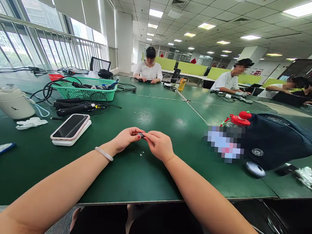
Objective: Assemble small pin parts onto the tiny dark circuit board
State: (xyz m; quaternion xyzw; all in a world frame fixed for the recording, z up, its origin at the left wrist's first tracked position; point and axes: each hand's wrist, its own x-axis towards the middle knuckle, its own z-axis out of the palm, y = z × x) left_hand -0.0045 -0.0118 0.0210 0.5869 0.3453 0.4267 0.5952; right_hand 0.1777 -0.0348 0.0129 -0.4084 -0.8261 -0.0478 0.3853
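Both my hands meet over the green table [130,172] in front of me. My left hand [126,138] and my right hand [159,144] pinch a small dark part [141,135] between their fingertips, fingers curled closed. A white bracelet [104,153] circles my left wrist. A tiny pale piece [142,153] lies on the table just below the hands.
A phone on a white pad [70,128], a white glove [31,123], a cream jug [11,101], black cables [73,107] and a green basket [85,88] lie left. A dark bag [274,141] and a red-capped bottle [238,120] sit right. Three people work at the far tables.
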